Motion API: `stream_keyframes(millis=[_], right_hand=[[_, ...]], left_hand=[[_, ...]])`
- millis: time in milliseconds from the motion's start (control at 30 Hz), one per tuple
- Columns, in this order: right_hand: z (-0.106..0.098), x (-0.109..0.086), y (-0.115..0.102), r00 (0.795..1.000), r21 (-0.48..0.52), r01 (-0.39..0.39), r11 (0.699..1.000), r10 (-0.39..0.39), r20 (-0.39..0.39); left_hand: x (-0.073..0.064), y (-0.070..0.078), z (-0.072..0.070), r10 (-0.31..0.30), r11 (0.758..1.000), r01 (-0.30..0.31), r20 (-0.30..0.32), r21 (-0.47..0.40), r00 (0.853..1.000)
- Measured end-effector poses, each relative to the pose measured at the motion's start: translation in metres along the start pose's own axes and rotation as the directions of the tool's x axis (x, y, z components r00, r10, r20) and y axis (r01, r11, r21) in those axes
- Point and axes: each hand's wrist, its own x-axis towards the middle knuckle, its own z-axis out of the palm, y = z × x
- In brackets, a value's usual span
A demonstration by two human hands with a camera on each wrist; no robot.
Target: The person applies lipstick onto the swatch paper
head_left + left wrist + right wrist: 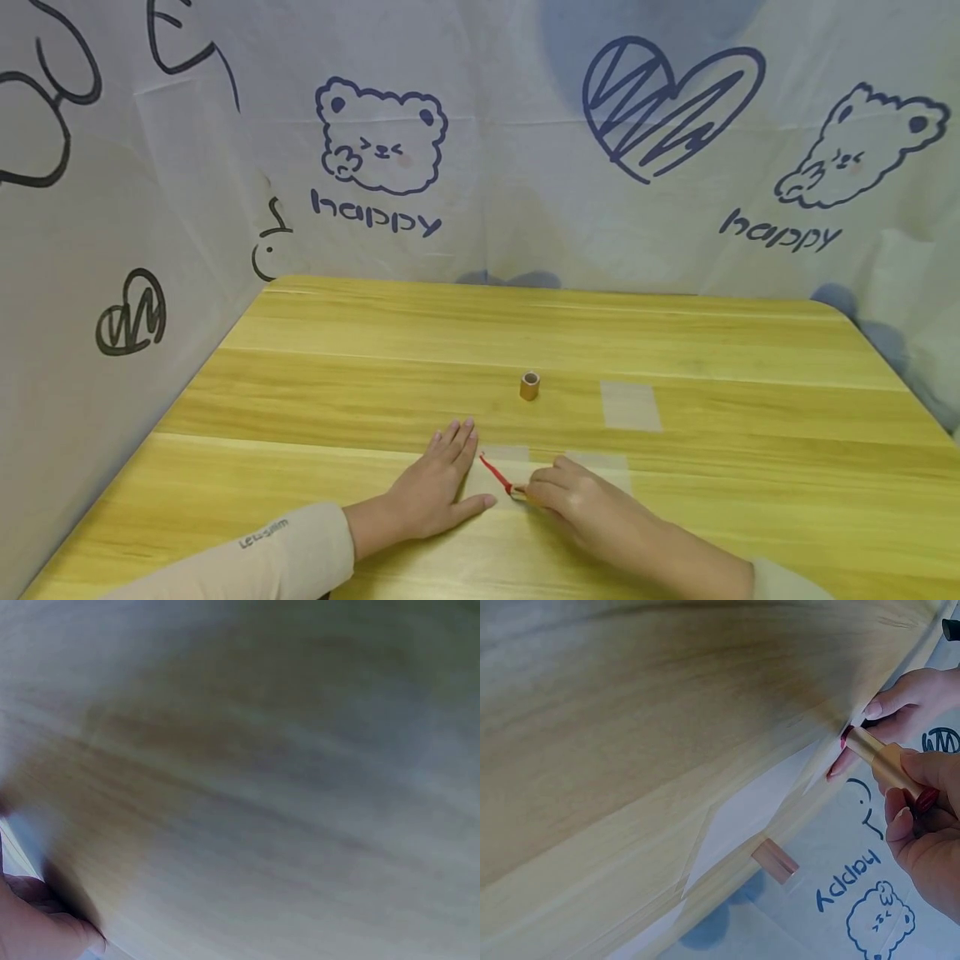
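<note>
My right hand (581,504) pinches a gold lipstick (891,765) between thumb and fingers. Its red tip meets a pale square sheet (506,453) on the table, at the near end of a red streak (493,472) running up and left. On the left edge of this sheet, my left hand (435,487) lies flat, fingers straight and thumb stretched toward the streak. The left wrist view catches only the thumb side of the left hand (41,922) at its lower left corner. Farther back stands the open gold lipstick cap (529,386).
A second pale sheet (611,467) lies partly behind the right hand, and a third sheet (630,406) is farther back to the right. The wooden table (337,325) meets cloth walls (517,167) with drawn bears and hearts at the back and left.
</note>
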Motion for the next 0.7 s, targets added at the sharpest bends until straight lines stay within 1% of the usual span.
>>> stream_keyframes(millis=[367,700], right_hand=[[-0.0046,-0.0035,-0.0018,0.999,-0.013,-0.021,1.0,0.022,0.028],[-0.0061,-0.0082,-0.003,1.0,-0.027,0.018,0.999,-0.018,0.002]], left_hand=[[0.0006,-0.0004,-0.0005,0.001,1.0,-0.001,-0.001,-0.011,1.0],[-0.0017,0.0013,-0.0017,0.003,1.0,-0.003,0.001,-0.026,1.0]])
